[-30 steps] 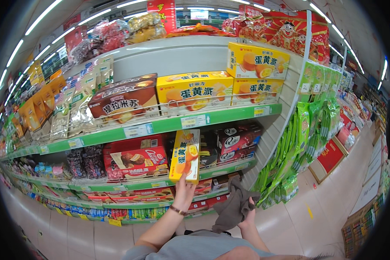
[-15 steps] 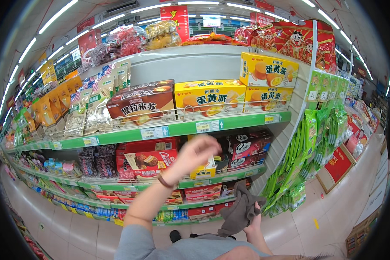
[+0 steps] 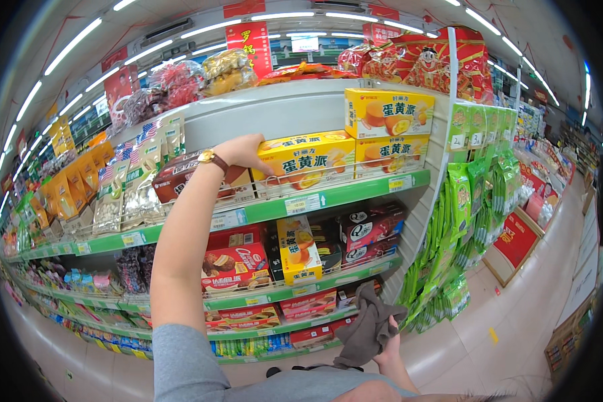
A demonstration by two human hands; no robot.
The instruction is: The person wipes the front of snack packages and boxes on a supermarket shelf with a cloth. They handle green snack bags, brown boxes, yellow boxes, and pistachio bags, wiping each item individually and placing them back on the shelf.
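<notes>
My left hand reaches across the upper shelf. Its thumb and fingers close around the left end of a yellow box of pies, which stands on the shelf. My forearm partly hides the brown cake box just left of that hand. Low on the right, my right hand grips a crumpled dark grey cloth that hangs from its fingers.
Two more yellow boxes are stacked to the right. A thin wire rail and green shelf edge run along the front. Below stand an upright yellow box and red boxes. Green packets hang at the shelf's right end.
My left hand has moved up and left, from in front of the lower shelf to the yellow box on the upper one. My right hand still holds the cloth. The view has shifted slightly.
</notes>
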